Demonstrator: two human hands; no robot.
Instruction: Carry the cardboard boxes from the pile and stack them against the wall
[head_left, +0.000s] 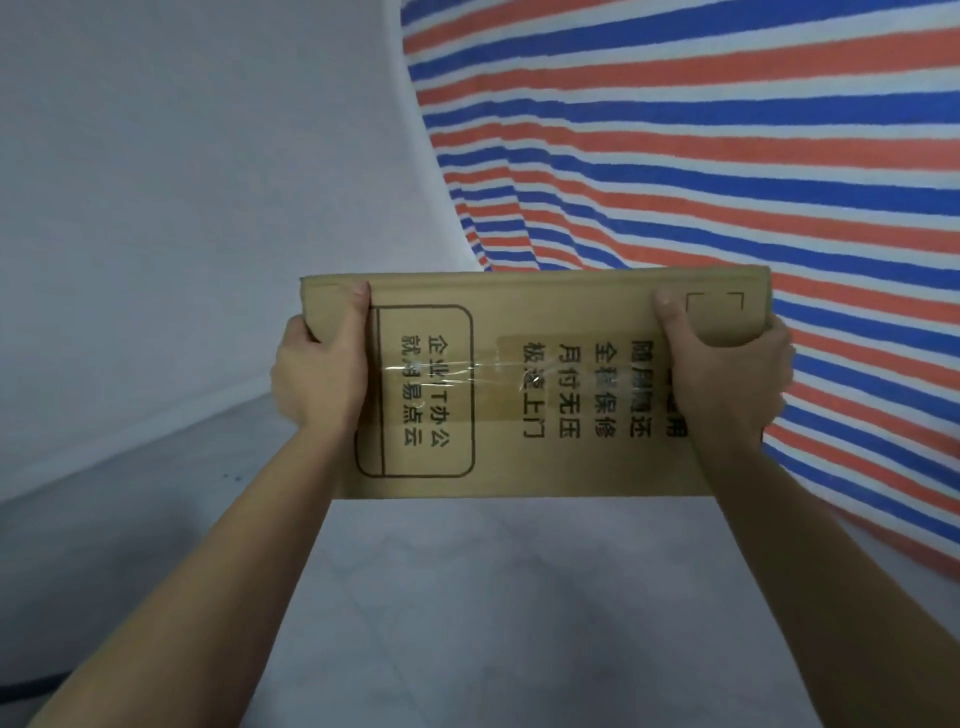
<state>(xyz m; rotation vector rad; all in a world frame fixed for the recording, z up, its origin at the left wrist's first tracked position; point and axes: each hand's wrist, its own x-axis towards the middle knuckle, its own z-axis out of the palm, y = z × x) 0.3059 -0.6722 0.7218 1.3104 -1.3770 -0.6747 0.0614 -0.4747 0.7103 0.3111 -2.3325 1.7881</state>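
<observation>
Cardboard box (519, 384), long axis left-right

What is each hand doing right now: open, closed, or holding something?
Left hand: grips the left end of the cardboard box, thumb on top.
Right hand: grips the box's right end, thumb on top.

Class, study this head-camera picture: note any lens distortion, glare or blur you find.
Head view: the wide-angle lens bows the striped tarp edge and wall base into curves; clear tape on the cardboard box glares, veiling some print; light is soft and even.
</observation>
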